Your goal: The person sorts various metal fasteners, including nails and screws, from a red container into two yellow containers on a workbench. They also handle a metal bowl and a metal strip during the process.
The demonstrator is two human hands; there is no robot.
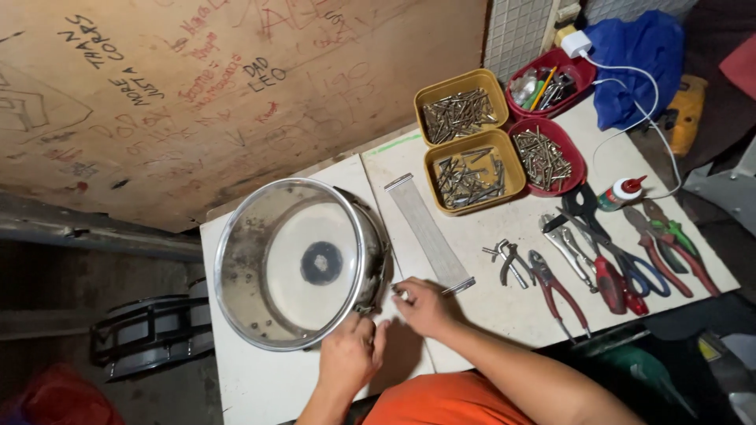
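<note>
Snare drum (pixel 303 264) lies flat near the surface (pixel 260 386) edge. Left hand (pixel 352 352) steadies its rim; right hand (pixel 425 305) fingers pinch a small metal rod (pixel 405 295). Rod could slip; snare wires (pixel 429 234) alongside could get knocked.

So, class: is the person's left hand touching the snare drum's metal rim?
Touching. The head view shows the left hand pressed against the near edge of the snare drum, fingers on its rim with no gap visible.

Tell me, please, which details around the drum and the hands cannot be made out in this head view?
- Left hand: fingertips hidden by the drum rim.
- Right hand: pinches a small metal piece, too small to identify.
- Drum's far side: hidden by its own shell.
- Trays: hardware too small to sort.
</note>
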